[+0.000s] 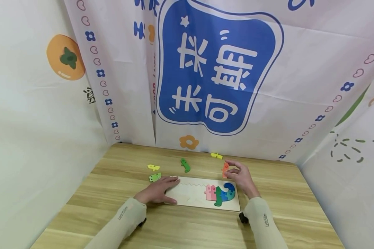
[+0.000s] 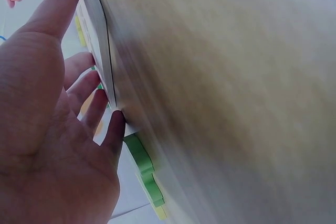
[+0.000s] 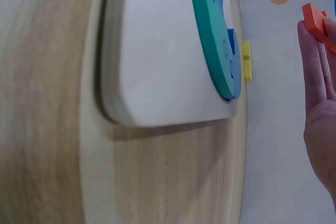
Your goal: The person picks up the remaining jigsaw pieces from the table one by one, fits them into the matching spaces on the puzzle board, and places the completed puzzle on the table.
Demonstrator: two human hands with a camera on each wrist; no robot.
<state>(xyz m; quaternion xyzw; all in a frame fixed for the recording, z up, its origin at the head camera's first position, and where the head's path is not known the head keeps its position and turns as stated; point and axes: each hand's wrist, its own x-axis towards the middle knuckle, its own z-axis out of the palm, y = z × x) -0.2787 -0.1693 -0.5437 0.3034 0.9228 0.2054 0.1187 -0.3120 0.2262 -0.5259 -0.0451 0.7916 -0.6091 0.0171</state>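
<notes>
On the table (image 1: 187, 228), the left hand (image 1: 157, 191) lies with fingers and thumb spread wide across the left end of a pale board (image 1: 187, 197), whose right part carries pink pieces (image 1: 210, 192), a green piece (image 1: 218, 197) and blue pieces (image 1: 229, 194). Just past the board's far edge, the right hand (image 1: 242, 178) pinches an orange piece (image 1: 225, 169) between thumb and fingertips. Beyond the left hand lie a frog-faced piece (image 1: 155, 177), then a yellow piece (image 1: 153, 167) and a curved green piece (image 1: 185, 165), with another yellow piece (image 1: 216, 156) near the printed cloth (image 1: 131, 103).

smooth pale wooden board (image 1: 190, 197), matt painted-looking puzzle pieces (image 1: 209, 193), smooth wood-grained tabletop (image 1: 187, 228), creased cloth backdrop (image 1: 131, 103)
</notes>
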